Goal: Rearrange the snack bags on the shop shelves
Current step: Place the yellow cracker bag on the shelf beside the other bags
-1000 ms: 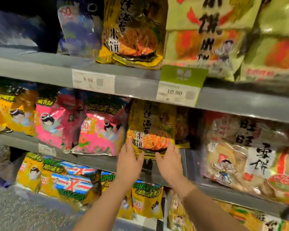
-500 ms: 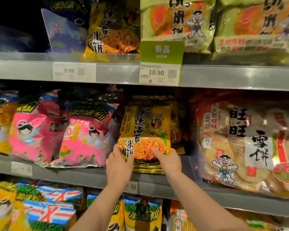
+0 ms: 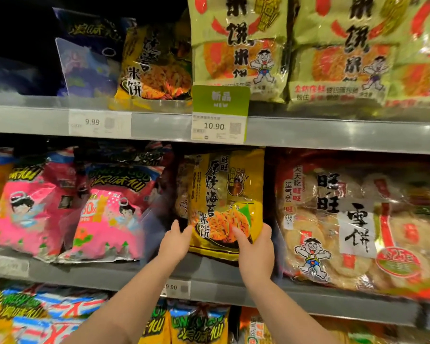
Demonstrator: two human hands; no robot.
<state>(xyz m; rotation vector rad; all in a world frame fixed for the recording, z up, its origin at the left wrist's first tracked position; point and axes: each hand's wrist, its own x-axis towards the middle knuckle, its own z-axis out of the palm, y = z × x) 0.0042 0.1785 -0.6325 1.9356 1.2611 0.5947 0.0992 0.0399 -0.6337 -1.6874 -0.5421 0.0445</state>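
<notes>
Holding yellow snack bag (image 3: pixel 226 194) upright | right hand (image 3: pixel 256 249) grips lower corner | left hand (image 3: pixel 175 242) seemingly pinches edge

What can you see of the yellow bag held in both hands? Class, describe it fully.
The yellow bag is glossy plastic, printed with black Chinese characters and a picture of orange crackers. It stands upright, facing out, at the front of the middle shelf. The left hand holds its lower left edge; the right hand grips its lower right corner, thumb across the front.
</notes>
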